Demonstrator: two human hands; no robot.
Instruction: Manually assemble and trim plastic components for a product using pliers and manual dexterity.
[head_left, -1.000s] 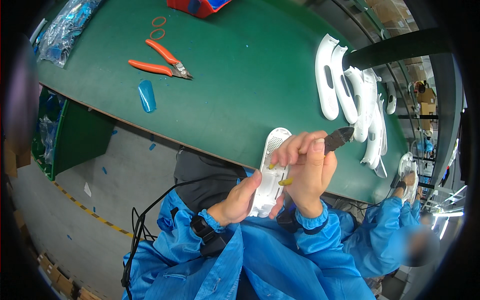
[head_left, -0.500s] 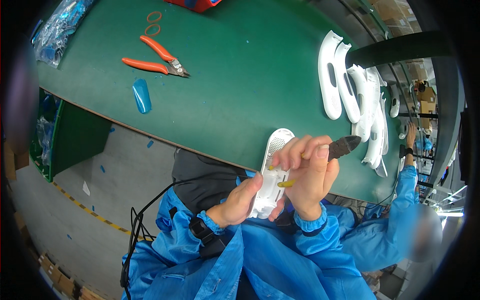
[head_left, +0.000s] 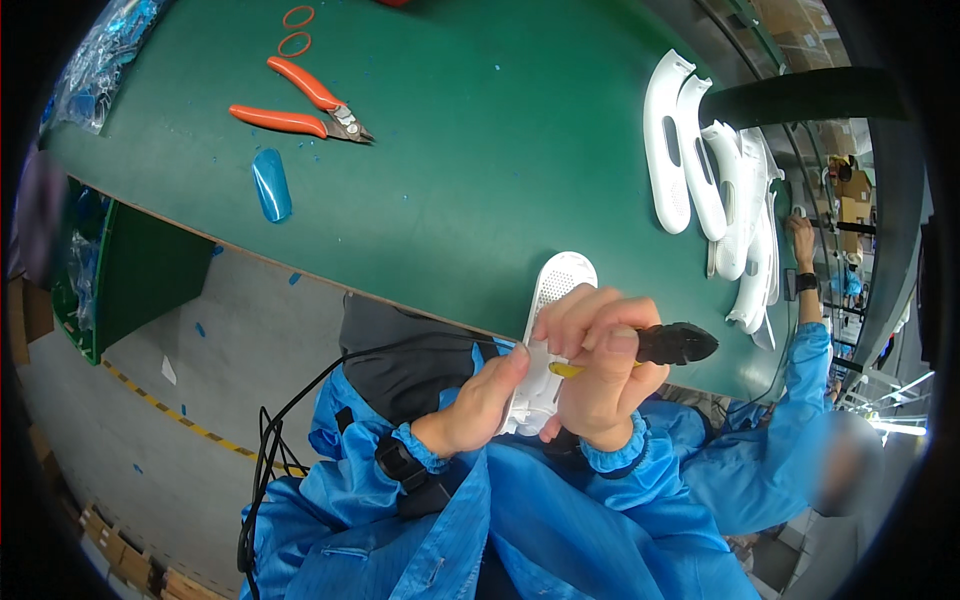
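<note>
My left hand [head_left: 474, 405] grips the left edge of a white plastic housing [head_left: 565, 274], rounded at its far end and dotted with small holes. The housing tilts upward at the table's front edge, above my lap. Closed around a pair of pliers is my right hand [head_left: 608, 372], right over the housing's middle. The dark jaws of the pliers [head_left: 680, 344] stick out to the right, away from the housing, and part of a yellow handle shows below my fingers. My right fingers hide the housing's middle, so I cannot tell whether they touch it.
Orange-handled cutters [head_left: 325, 118], a blue curved piece [head_left: 271, 186] and two orange rings [head_left: 296, 32] lie on the green table [head_left: 440, 200]. Several white curved covers [head_left: 668, 150] are piled at right. Bagged parts [head_left: 105, 65] sit far left. A co-worker's arm [head_left: 808, 290] reaches in at right.
My right hand has turned, and the pliers' jaws have dropped a little lower. My left hand still grips the housing. The co-worker's hand has shifted left.
</note>
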